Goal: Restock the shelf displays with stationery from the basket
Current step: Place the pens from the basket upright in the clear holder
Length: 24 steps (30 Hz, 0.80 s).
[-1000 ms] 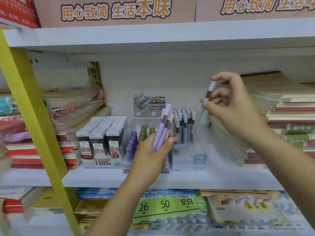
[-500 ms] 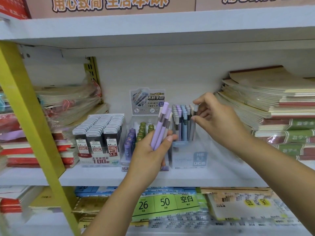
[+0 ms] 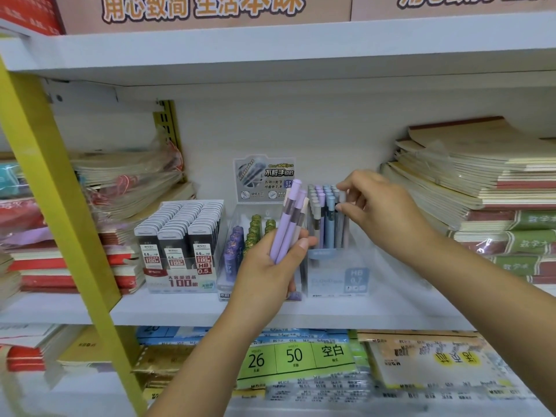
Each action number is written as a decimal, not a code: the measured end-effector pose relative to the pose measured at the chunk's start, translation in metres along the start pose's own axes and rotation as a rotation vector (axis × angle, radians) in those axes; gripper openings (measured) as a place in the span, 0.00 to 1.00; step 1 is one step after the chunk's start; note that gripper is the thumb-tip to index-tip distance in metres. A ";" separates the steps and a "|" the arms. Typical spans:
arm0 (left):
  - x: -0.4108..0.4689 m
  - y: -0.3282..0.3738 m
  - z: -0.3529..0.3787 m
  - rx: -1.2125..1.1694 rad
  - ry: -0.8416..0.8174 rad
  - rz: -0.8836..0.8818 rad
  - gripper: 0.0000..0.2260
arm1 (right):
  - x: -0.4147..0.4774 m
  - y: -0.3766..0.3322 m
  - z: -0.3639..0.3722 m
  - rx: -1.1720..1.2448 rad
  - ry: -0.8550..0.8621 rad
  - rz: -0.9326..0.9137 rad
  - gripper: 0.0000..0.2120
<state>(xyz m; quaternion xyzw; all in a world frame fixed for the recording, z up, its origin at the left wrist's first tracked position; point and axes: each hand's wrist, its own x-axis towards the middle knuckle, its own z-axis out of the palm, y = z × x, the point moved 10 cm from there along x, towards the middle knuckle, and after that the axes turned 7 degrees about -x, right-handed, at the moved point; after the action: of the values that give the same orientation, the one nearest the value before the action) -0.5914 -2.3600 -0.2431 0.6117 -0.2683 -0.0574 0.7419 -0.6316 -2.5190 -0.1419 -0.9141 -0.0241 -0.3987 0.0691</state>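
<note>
At mid-shelf, near its front edge, the left hand is closed around three lilac pens, held upright. The right hand pinches one grey pen by its cap, lowering it into the clear display box. These pens look light, stiff and smooth, so gripping mid-barrel or at the cap seems safest.

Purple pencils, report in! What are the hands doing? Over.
Left hand grips purple pencils. Right hand pinches one pencil at the clear display box. Nothing blocking.
</note>
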 end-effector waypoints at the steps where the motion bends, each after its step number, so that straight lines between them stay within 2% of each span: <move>1: 0.000 0.000 0.000 -0.005 0.002 -0.001 0.08 | 0.001 -0.001 -0.001 -0.047 0.009 -0.008 0.10; 6: 0.002 -0.004 -0.002 -0.056 -0.011 -0.044 0.05 | 0.003 0.009 0.009 -0.152 -0.074 0.078 0.09; 10: -0.002 -0.005 0.004 -0.100 -0.089 -0.067 0.07 | -0.004 0.003 0.004 -0.030 -0.070 0.097 0.14; 12: -0.005 -0.003 0.011 -0.122 -0.136 -0.065 0.09 | -0.014 -0.003 -0.009 0.100 0.011 0.123 0.13; 14: -0.008 -0.003 0.020 -0.145 -0.181 -0.067 0.11 | -0.026 -0.010 -0.014 0.308 0.023 0.165 0.11; 17: -0.011 -0.004 0.032 -0.200 -0.226 -0.088 0.10 | -0.041 -0.027 0.004 0.814 -0.149 0.257 0.14; 19: -0.014 -0.007 0.038 -0.234 -0.271 -0.122 0.12 | -0.046 -0.034 0.011 1.033 -0.191 0.305 0.17; 24: -0.026 -0.011 0.038 -0.245 -0.353 -0.183 0.16 | -0.047 -0.008 -0.005 1.125 -0.065 0.416 0.14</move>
<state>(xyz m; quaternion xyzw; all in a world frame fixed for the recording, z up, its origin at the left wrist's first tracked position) -0.6289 -2.3856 -0.2580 0.5193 -0.3285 -0.2626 0.7440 -0.6684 -2.5114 -0.1723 -0.7345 -0.0540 -0.2749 0.6180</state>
